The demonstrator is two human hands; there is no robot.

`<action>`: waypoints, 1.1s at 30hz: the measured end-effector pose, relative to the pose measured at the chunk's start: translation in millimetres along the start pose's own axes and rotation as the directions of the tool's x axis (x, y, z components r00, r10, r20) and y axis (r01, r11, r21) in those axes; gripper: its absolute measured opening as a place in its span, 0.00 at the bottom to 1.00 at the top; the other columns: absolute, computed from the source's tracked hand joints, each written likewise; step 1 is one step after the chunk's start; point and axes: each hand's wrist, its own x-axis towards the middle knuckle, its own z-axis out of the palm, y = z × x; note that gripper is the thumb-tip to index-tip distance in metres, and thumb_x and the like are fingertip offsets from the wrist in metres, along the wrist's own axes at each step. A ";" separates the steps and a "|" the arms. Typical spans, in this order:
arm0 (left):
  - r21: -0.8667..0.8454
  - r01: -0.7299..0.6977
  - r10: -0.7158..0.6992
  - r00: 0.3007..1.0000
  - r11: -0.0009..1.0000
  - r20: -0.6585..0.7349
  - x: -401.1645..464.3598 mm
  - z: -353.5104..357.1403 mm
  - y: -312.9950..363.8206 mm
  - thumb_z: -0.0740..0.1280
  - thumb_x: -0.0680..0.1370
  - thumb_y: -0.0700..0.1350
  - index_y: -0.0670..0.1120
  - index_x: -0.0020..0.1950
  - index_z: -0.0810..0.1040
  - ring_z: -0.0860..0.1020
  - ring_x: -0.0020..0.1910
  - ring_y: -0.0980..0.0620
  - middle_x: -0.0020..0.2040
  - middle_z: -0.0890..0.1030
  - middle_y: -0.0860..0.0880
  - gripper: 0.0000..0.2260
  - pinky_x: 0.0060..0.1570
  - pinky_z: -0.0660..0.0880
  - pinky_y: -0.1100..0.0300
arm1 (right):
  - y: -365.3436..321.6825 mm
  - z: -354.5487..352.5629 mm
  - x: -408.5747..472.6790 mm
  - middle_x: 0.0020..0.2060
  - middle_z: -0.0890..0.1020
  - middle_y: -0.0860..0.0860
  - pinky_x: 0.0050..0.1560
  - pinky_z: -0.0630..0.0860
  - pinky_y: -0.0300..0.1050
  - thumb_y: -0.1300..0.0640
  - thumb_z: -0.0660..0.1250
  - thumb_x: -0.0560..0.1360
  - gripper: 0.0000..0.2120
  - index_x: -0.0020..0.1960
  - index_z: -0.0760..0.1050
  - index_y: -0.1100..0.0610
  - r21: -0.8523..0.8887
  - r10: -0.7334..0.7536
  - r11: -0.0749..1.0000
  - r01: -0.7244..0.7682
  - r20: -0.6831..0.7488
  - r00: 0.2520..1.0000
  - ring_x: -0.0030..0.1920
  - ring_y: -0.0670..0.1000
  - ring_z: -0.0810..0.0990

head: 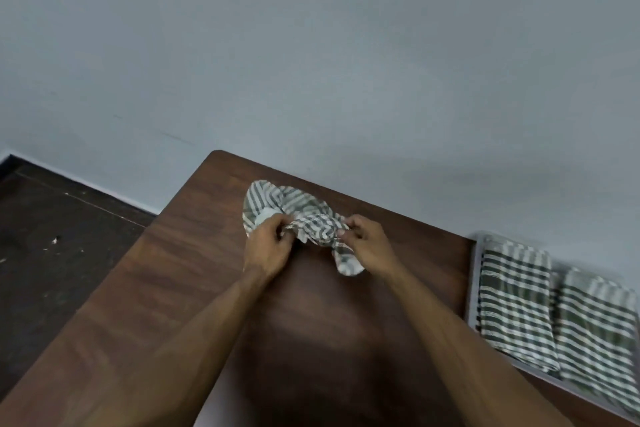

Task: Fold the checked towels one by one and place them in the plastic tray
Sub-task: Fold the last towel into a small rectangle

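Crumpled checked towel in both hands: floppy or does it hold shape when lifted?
Likely floppy: the towel bunches and droops between the left hand and right hand. Probably light, since fingertip pinches hold it. Unlikely to roll or slip.

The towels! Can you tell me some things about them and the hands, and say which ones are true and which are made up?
1. Both hands hold the crumpled towel. True: the left hand and the right hand each pinch its bunched cloth.
2. The crumpled towel is already folded flat. False: it is bunched up over the wooden table.
3. Two folded towels lie in the plastic tray. True: the near folded towel and the far folded towel lie side by side.
4. The tray is on the person's left. False: it sits to the right.
5. The towels are red. False: they are striped dark green and white.
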 end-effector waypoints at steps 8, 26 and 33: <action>-0.633 0.136 -0.055 0.988 0.762 0.146 -64.1 -61.8 74.7 0.67 0.77 0.39 0.38 0.46 0.81 0.79 0.32 0.50 0.36 0.82 0.44 0.05 0.31 0.78 0.60 | -79.7 -62.1 -109.7 0.38 0.83 0.55 0.43 0.80 0.49 0.58 0.73 0.68 0.08 0.45 0.78 0.58 0.604 0.024 0.797 0.004 -0.038 0.999 0.37 0.53 0.82; -0.479 -0.567 0.699 0.699 0.670 0.150 -196.9 -142.1 229.2 0.74 0.69 0.52 0.51 0.55 0.79 0.81 0.55 0.53 0.51 0.84 0.54 0.16 0.59 0.74 0.39 | -254.6 -124.3 -271.8 0.47 0.82 0.59 0.50 0.79 0.48 0.69 0.71 0.70 0.22 0.61 0.75 0.54 -0.258 -0.466 0.822 0.507 0.207 0.860 0.46 0.53 0.83; -0.530 -0.583 0.727 0.679 0.616 0.097 -202.4 -164.1 267.6 0.73 0.72 0.35 0.45 0.33 0.69 0.69 0.29 0.53 0.28 0.70 0.50 0.16 0.32 0.69 0.61 | -294.0 -153.8 -300.7 0.36 0.76 0.43 0.39 0.67 0.41 0.58 0.73 0.71 0.12 0.53 0.77 0.47 -0.812 -0.567 0.441 0.383 0.079 0.820 0.33 0.40 0.72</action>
